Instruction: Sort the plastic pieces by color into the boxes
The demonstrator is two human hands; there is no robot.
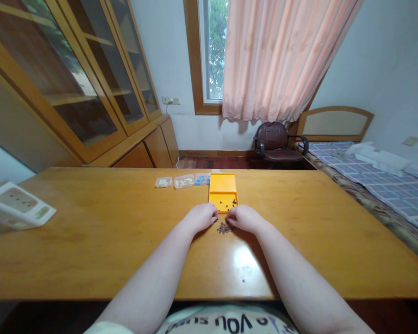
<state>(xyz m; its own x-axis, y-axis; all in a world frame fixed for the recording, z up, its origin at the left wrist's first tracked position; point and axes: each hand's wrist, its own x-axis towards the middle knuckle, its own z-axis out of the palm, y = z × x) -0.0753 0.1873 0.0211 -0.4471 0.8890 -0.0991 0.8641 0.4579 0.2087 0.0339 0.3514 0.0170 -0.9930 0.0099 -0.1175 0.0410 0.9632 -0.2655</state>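
An open yellow case (223,183) lies on the wooden table, with several small dark pieces in its near half. Just in front of it is a little pile of dark brownish pieces (224,228). My left hand (204,216) is at the pile's left, by the case's near left corner, fingers curled together around something dark and tiny. On the other side, my right hand (243,218) touches the pile's right edge with its fingers pinched; what they hold, if anything, is too small to make out.
Behind my left hand stand small clear boxes: one with pale pieces (163,182), another with pale bits (184,181), a third with blue pieces (202,179). A white device (21,204) is at the table's far left. One dark speck (243,280) lies near the front edge.
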